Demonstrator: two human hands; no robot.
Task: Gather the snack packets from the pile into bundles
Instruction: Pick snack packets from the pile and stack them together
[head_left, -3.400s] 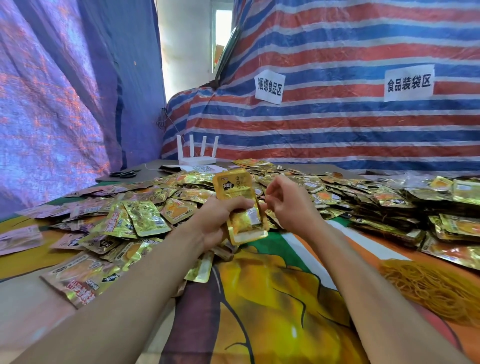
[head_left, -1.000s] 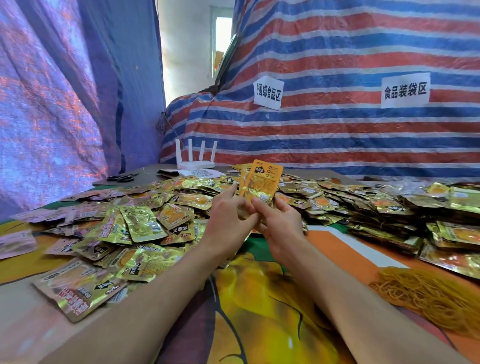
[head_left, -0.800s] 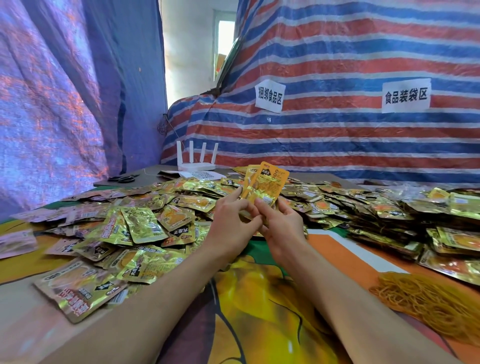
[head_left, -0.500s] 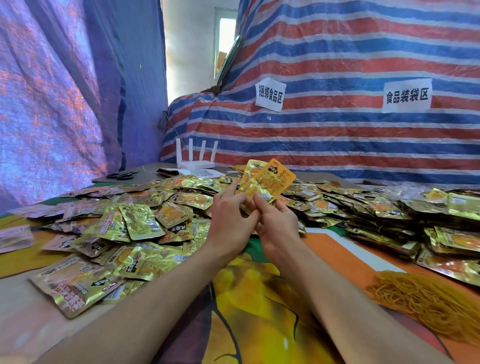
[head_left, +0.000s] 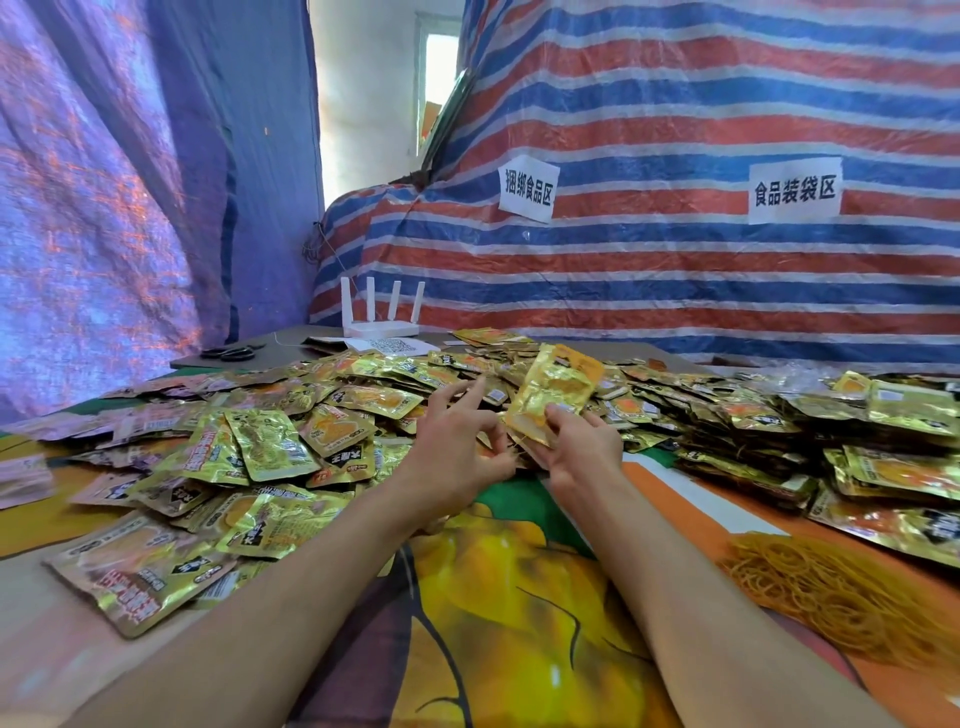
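1. Loose snack packets (head_left: 260, 452) lie heaped on the left half of the desk (head_left: 36, 670), overlapping at every angle
2. The left grip (head_left: 457, 452) hovers just above the heap's near edge, released: the forefinger is raised, the other fingers are loosely bent, and I can see nothing in it
3. Just to its right, the held stack (head_left: 556, 389) of gold packets stands clear above the heap. Its long axis leans from near-left to far-right, so the upper end points away and rightward and the lower end points toward the person
4. The right grip (head_left: 584, 452) grasps that stack by its lower end, thumb on the near face
5. The step in hand looks like adding another packet. It would go best if the free grip turned the packet to match the stack's axis, laid it flush and squared the edges. The foil looks slippery, so a stack pinched at one end may fan out
6. Farther right sit stacked bundles (head_left: 779, 431), and rubber bands (head_left: 841, 587) lie near right, handy for tying
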